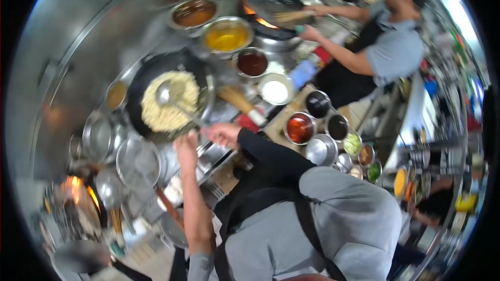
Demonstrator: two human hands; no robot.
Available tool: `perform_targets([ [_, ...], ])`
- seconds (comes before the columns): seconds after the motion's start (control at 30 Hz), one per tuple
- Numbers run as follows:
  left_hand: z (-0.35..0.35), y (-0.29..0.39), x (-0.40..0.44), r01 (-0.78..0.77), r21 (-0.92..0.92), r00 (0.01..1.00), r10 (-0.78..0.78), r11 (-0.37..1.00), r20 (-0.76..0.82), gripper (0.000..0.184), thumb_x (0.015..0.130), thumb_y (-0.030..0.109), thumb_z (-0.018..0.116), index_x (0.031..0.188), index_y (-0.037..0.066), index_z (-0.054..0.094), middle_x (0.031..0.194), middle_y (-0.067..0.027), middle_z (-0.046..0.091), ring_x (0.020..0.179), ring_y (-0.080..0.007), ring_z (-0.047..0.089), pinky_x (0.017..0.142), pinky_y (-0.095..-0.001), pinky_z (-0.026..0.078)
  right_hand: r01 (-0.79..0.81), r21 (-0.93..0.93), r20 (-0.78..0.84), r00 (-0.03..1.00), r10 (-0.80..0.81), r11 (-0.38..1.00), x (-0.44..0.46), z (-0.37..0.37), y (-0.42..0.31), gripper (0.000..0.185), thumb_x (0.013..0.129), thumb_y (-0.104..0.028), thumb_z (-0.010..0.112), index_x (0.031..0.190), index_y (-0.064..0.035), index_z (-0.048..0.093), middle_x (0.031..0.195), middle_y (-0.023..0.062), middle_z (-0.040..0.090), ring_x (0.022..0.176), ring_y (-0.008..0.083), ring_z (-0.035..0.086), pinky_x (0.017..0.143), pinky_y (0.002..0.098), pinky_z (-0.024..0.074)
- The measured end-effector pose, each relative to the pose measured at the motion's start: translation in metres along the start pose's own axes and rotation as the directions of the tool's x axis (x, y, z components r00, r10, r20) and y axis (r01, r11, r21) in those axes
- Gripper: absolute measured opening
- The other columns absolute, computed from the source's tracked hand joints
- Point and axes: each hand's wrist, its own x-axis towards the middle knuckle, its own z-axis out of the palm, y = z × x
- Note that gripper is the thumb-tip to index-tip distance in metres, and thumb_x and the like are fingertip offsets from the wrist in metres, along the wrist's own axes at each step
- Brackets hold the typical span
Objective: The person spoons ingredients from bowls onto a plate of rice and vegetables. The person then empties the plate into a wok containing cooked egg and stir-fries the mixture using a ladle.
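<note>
My right hand [224, 135] is wrapped round the handle end of a metal ladle [165, 92]. The ladle's bowl rests on a wide, flat mass of pale yellow, grainy food [177, 109], perhaps rice. A large dark wok [139, 80] holds this food. At the wok's near edge my left hand [186, 148] is closed, close beside my right one. What its fingers grip is hidden; the wok's rim lies just beyond them.
Bowls of brown liquid [194, 13], yellow oil [226, 35], dark sauce [251, 62] and white contents [276, 89] stand beyond the wok, near a bamboo brush [237, 98]. A strainer [138, 164] lies left. A co-worker [385, 47] handles a flaming wok [271, 13]; another flame [78, 184] burns lower left.
</note>
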Motion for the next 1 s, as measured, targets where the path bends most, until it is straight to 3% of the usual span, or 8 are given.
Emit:
perform_targets([
  [0.1, -0.004, -0.002, 0.006, 0.069, -0.027, 0.988, -0.065, 0.997, 0.141, 0.026, 0.103, 0.022, 0.058, 0.103, -0.002, 0.069, 0.102, -0.0244, 0.069, 0.1, -0.0459, 0.06, 0.095, -0.0524, 0.045, -0.028, -0.87, -0.239, 0.897, -0.371, 0.493, -0.04, -0.01, 0.023, 0.048, 0.102, -0.017, 0.057, 0.148, -0.009, 0.045, 0.079, 0.0158, 0.067, 0.064, 0.0336, 0.065, 0.056, 0.0459, 0.0511],
  [0.13, -0.004, -0.006, 0.012, 0.107, -0.054, 0.978, -0.095, 0.993, 0.188, 0.027, 0.104, 0.023, 0.057, 0.103, -0.002, 0.069, 0.103, -0.0245, 0.069, 0.101, -0.0458, 0.061, 0.096, -0.052, 0.045, -0.116, -0.98, -0.185, 0.835, -0.518, 0.163, -0.063, 0.01, 0.006, 0.055, 0.102, -0.016, 0.055, 0.154, -0.0083, 0.041, 0.081, 0.02, 0.07, 0.068, 0.0402, 0.068, 0.06, 0.0504, 0.053],
  [0.23, -0.013, 0.005, 0.019, 0.124, -0.067, 0.959, -0.102, 0.99, 0.264, 0.034, 0.106, 0.029, 0.054, 0.104, -0.001, 0.069, 0.1, -0.024, 0.07, 0.103, -0.0449, 0.062, 0.097, -0.0516, 0.045, -0.064, -0.971, -0.156, 0.901, -0.406, 0.231, -0.146, 0.048, -0.034, 0.07, 0.103, -0.015, 0.055, 0.166, -0.0181, 0.025, 0.124, 0.023, 0.067, 0.097, 0.0455, 0.07, 0.087, 0.0493, 0.0567],
  [0.3, -0.014, 0.013, 0.023, 0.083, -0.015, 0.96, -0.076, 0.996, 0.268, 0.038, 0.107, 0.032, 0.052, 0.103, 0.0, 0.07, 0.098, -0.0237, 0.07, 0.099, -0.0453, 0.061, 0.097, -0.0523, 0.044, -0.013, -1.0, -0.011, 0.882, -0.471, -0.001, -0.169, 0.014, -0.031, 0.073, 0.101, -0.021, 0.058, 0.166, -0.0234, 0.026, 0.104, 0.0241, 0.072, 0.092, 0.0429, 0.071, 0.083, 0.0484, 0.0554],
  [0.37, -0.006, 0.009, 0.02, 0.078, 0.039, 0.969, -0.085, 0.996, 0.232, 0.04, 0.108, 0.034, 0.051, 0.099, 0.0, 0.07, 0.097, -0.0242, 0.07, 0.096, -0.046, 0.061, 0.096, -0.0526, 0.044, -0.363, -0.931, -0.32, 0.858, -0.402, -0.032, -0.142, 0.037, -0.09, 0.077, 0.096, -0.015, 0.058, 0.165, -0.025, 0.027, 0.088, 0.0175, 0.073, 0.078, 0.0374, 0.072, 0.073, 0.0505, 0.0551],
  [0.8, 0.019, -0.005, 0.021, 0.009, 0.133, 0.963, -0.045, 0.991, 0.267, 0.036, 0.107, 0.032, 0.048, 0.096, 0.006, 0.07, 0.095, -0.0223, 0.07, 0.092, -0.0417, 0.066, 0.096, -0.054, 0.042, -0.189, -0.953, -0.165, 0.979, -0.119, -0.236, -0.061, 0.021, -0.122, 0.086, 0.09, -0.015, 0.06, 0.166, -0.0098, 0.021, 0.099, 0.0283, 0.073, 0.089, 0.0431, 0.071, 0.082, 0.0491, 0.056],
  [0.93, 0.006, 0.006, 0.024, 0.22, 0.05, 0.954, -0.226, 0.974, 0.197, 0.044, 0.106, 0.034, 0.047, 0.095, -0.002, 0.069, 0.103, -0.0267, 0.071, 0.099, -0.0464, 0.063, 0.101, -0.053, 0.042, -0.081, -0.989, 0.001, 0.837, -0.547, -0.125, 0.047, -0.027, -0.065, 0.069, 0.102, -0.018, 0.056, 0.165, -0.0142, 0.029, 0.079, 0.0244, 0.068, 0.068, 0.0346, 0.068, 0.064, 0.0437, 0.0562],
  [1.0, 0.011, 0.006, 0.028, 0.222, 0.049, 0.961, -0.227, 0.974, 0.16, 0.043, 0.106, 0.033, 0.047, 0.095, -0.002, 0.069, 0.103, -0.0273, 0.071, 0.099, -0.0462, 0.063, 0.1, -0.0518, 0.043, -0.17, -0.958, -0.229, 0.937, -0.262, 0.232, 0.023, 0.04, -0.08, 0.067, 0.103, -0.022, 0.055, 0.165, -0.0153, 0.029, 0.078, 0.02, 0.069, 0.058, 0.0301, 0.066, 0.055, 0.0427, 0.0546],
])
